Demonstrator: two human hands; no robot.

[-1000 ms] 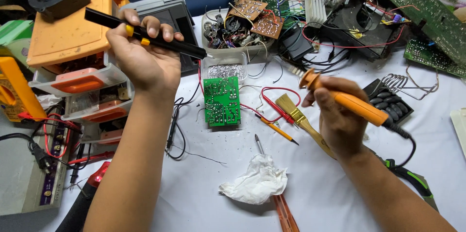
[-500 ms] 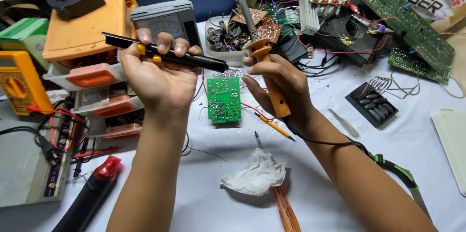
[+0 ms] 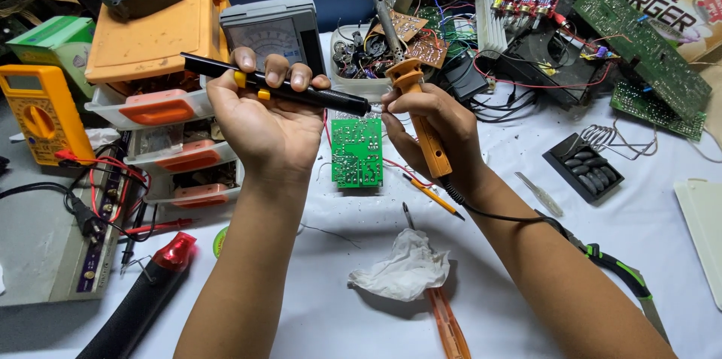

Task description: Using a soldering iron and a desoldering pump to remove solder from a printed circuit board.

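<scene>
My left hand (image 3: 267,122) grips a black pen-shaped desoldering pump (image 3: 301,94) with yellow buttons, held level, its tip pointing right. My right hand (image 3: 436,137) holds an orange-handled soldering iron (image 3: 423,130) upright, metal tip up, its cord trailing down my forearm. The pump's tip almost meets my right fingers. Below and between both hands a small green circuit board (image 3: 357,152) lies flat on the white table (image 3: 654,239).
Orange-lidded drawer boxes (image 3: 154,51), an analogue meter (image 3: 274,32) and a yellow multimeter (image 3: 41,111) stand left. Circuit boards (image 3: 639,36) and wires crowd the back right. A crumpled tissue (image 3: 402,269), screwdrivers (image 3: 429,197), a black remote (image 3: 587,167) and a red-tipped tool (image 3: 150,284) lie around.
My right hand swung the soldering iron from the right of the table up to the middle and turned it tip-up. The pump stayed level and now nearly touches that hand.
</scene>
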